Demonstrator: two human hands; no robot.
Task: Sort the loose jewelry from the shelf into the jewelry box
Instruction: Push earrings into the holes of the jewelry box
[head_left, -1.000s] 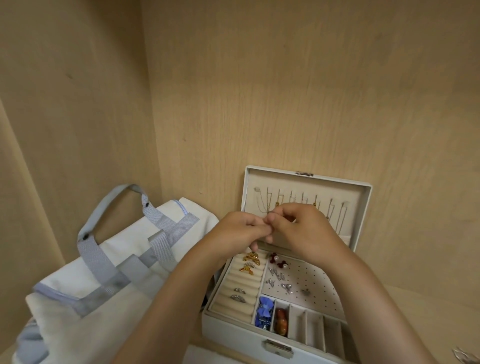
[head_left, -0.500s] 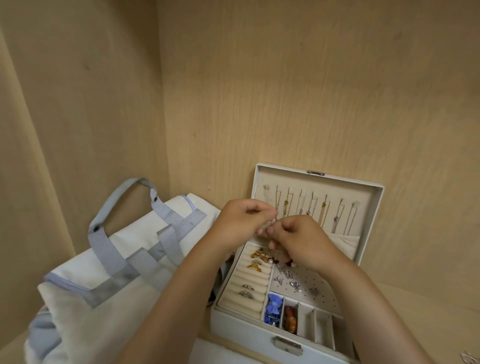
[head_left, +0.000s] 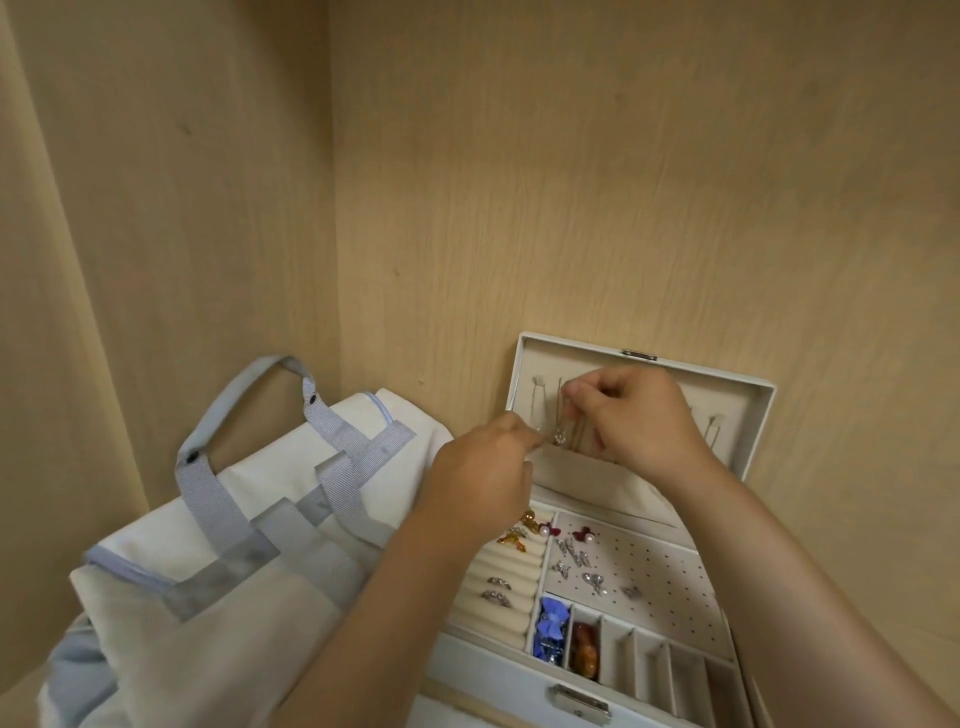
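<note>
Head camera looks down on an open jewelry box (head_left: 488, 670) standing against a wooden back wall (head_left: 623, 208), its lid (head_left: 748, 415) raised upright. Both hands are up at the inside of the lid. The right grip (head_left: 639, 421) is clenched around the upper part of a thin necklace (head_left: 560, 435), fingertips pinching it near the row of hooks. The left grip (head_left: 483, 478) pinches the lower end, thumb and forefinger meeting just beside the small silver pendant. The necklace hangs between the two hands, in front of the lid lining and above the tray.

Below, rings (head_left: 497, 590) sit in the padded rolls at the left, with gold pieces (head_left: 511, 541) behind them. Silver earrings (head_left: 574, 564) lie on the perforated panel. A blue item (head_left: 553, 626) and an amber item (head_left: 584, 660) fill the two leftmost front compartments. A white tote bag (head_left: 234, 530) with grey straps lies left of the box.
</note>
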